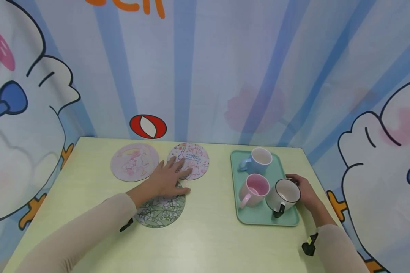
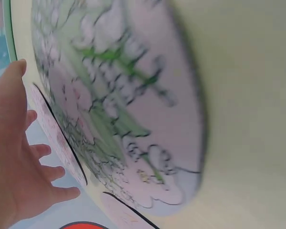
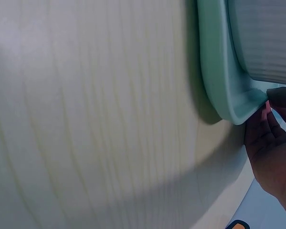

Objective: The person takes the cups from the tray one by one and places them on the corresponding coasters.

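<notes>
My left hand, fingers spread, is over the round mats. Its fingertips reach over a floral pink mat, and its palm is above a green leaf-patterned mat. Whether it touches them is hard to tell. A pale pink mat lies to its left. At the right edge of a mint-green tray, my right hand pinches the rim between thumb and fingers, as the right wrist view shows. Standing upright on the tray are a blue mug, a pink mug and a white mug with a black handle.
A pale wood-grain table carries everything. Behind it hangs a blue-striped curtain with cartoon figures, which also closes in both sides. Bare tabletop separates the mats from the tray.
</notes>
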Action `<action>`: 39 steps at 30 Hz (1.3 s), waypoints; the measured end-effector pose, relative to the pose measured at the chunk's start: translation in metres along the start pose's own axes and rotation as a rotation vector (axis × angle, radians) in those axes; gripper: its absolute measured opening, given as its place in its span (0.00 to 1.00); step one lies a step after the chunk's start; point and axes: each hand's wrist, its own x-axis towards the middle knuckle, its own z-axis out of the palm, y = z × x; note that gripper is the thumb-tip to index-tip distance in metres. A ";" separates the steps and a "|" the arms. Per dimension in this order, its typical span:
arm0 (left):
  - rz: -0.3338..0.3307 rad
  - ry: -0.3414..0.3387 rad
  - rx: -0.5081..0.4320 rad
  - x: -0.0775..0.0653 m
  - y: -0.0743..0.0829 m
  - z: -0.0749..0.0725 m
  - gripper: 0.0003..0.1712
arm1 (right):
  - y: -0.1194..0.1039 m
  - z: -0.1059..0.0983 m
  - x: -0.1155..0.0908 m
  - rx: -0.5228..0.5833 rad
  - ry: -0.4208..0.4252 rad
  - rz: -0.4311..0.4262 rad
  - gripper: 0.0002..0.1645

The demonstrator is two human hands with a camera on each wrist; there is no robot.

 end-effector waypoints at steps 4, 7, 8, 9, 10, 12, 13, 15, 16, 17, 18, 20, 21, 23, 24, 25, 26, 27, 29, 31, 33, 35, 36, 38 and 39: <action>0.027 -0.014 -0.010 -0.019 0.004 0.002 0.51 | -0.002 0.001 -0.001 0.005 -0.002 -0.008 0.36; 0.073 -0.022 -0.008 -0.032 0.007 0.002 0.51 | -0.001 0.001 -0.001 0.001 -0.001 -0.006 0.36; 0.087 -0.027 0.004 -0.036 0.007 0.002 0.52 | 0.000 0.001 0.000 0.003 -0.002 -0.004 0.35; 0.105 -0.032 0.011 -0.039 0.008 0.002 0.52 | 0.000 0.001 0.000 0.004 -0.004 -0.001 0.35; 0.120 -0.038 0.015 -0.042 0.008 0.002 0.53 | 0.001 0.001 0.000 0.005 -0.004 0.003 0.35; 0.139 -0.052 0.024 -0.048 0.008 0.004 0.53 | 0.002 0.001 0.001 0.011 -0.005 0.008 0.35; 0.143 -0.056 0.027 -0.051 0.008 0.005 0.54 | 0.002 0.001 0.001 0.011 -0.006 0.009 0.35; 0.144 -0.066 0.023 -0.056 0.008 0.007 0.55 | 0.002 0.001 0.002 0.003 -0.007 0.011 0.34; 0.140 -0.069 0.019 -0.058 0.008 0.008 0.55 | 0.002 0.001 0.002 -0.001 -0.005 0.011 0.34; 0.139 -0.067 0.017 -0.060 0.008 0.009 0.55 | 0.002 0.001 0.002 -0.006 -0.002 0.011 0.34; 0.138 -0.068 0.015 -0.062 0.008 0.009 0.56 | 0.002 0.001 0.002 -0.009 -0.001 0.010 0.34; 0.136 -0.069 0.011 -0.066 0.008 0.009 0.57 | 0.002 0.001 0.002 -0.013 0.001 0.008 0.33; 0.135 -0.071 0.013 -0.067 0.009 0.009 0.57 | 0.001 0.001 0.001 -0.010 0.000 0.006 0.33; 0.139 -0.069 0.014 -0.070 0.009 0.009 0.58 | 0.001 0.000 0.001 -0.010 -0.003 -0.005 0.34; 0.140 -0.066 0.016 -0.070 0.009 0.009 0.57 | 0.001 -0.001 0.001 -0.009 -0.004 -0.008 0.34; 0.142 -0.062 0.018 -0.071 0.009 0.009 0.57 | 0.000 0.000 0.000 -0.010 -0.004 -0.010 0.34; 0.144 -0.057 0.020 -0.071 0.009 0.010 0.56 | 0.000 0.000 0.000 -0.010 -0.005 -0.013 0.35; 0.146 -0.047 0.019 -0.072 0.009 0.010 0.56 | 0.000 -0.001 0.001 -0.012 -0.008 -0.014 0.35; 0.152 -0.018 0.027 -0.072 0.008 0.012 0.55 | -0.001 -0.001 0.001 -0.007 -0.010 -0.011 0.36; 0.158 0.013 0.033 -0.071 0.008 0.015 0.54 | -0.002 -0.001 0.001 -0.007 -0.009 -0.011 0.36; 0.162 0.039 0.041 -0.071 0.008 0.018 0.53 | -0.001 -0.001 0.001 -0.006 -0.010 -0.010 0.36; 0.165 0.055 0.046 -0.071 0.007 0.021 0.53 | -0.001 -0.001 0.001 -0.009 -0.007 -0.011 0.36; 0.166 0.060 0.049 -0.070 0.007 0.023 0.53 | -0.001 -0.001 0.001 -0.014 -0.004 -0.011 0.36; 0.168 0.063 0.053 -0.070 0.006 0.025 0.53 | 0.000 0.000 0.000 -0.015 -0.006 -0.006 0.36; 0.170 0.063 0.054 -0.070 0.006 0.027 0.53 | 0.001 0.001 0.000 -0.018 -0.007 -0.004 0.36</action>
